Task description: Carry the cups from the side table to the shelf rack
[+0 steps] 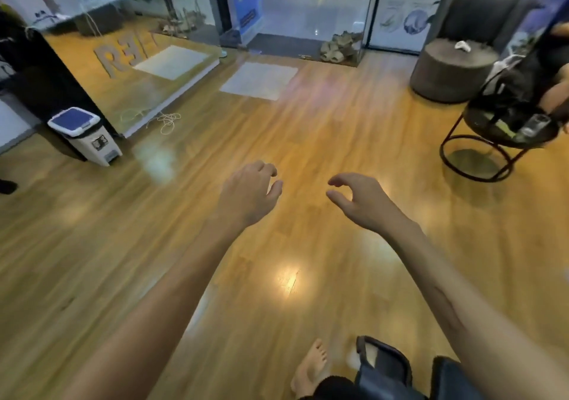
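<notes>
The cup (pixel 536 125) you are after — a clear glass one — stands at about two o'clock from you, on the round black side table (pixel 480 128) with the ring-shaped metal base, near the right edge of the view. A dark bag (pixel 511 91) sits on the same tabletop just behind the cup; whether they touch you cannot tell through the blur.

Your hands are well apart from that table, held out over the wooden floor (pixel 308 122) at twelve o'clock. Your left hand (pixel 249 193) has its fingers loosely curled and grasps nothing. Your right hand (pixel 360 199) is just beside it — thumb and fingers bent in a relaxed curve, also carrying nothing.

At six o'clock your bare foot (pixel 311 369) rests on the floor. At ten o'clock a small white pedal bin with a blue lid (pixel 83 135) stands against a dark counter. At one o'clock, beyond the side table, is a grey round armchair (pixel 455 70) with a small white object on its seat.
</notes>
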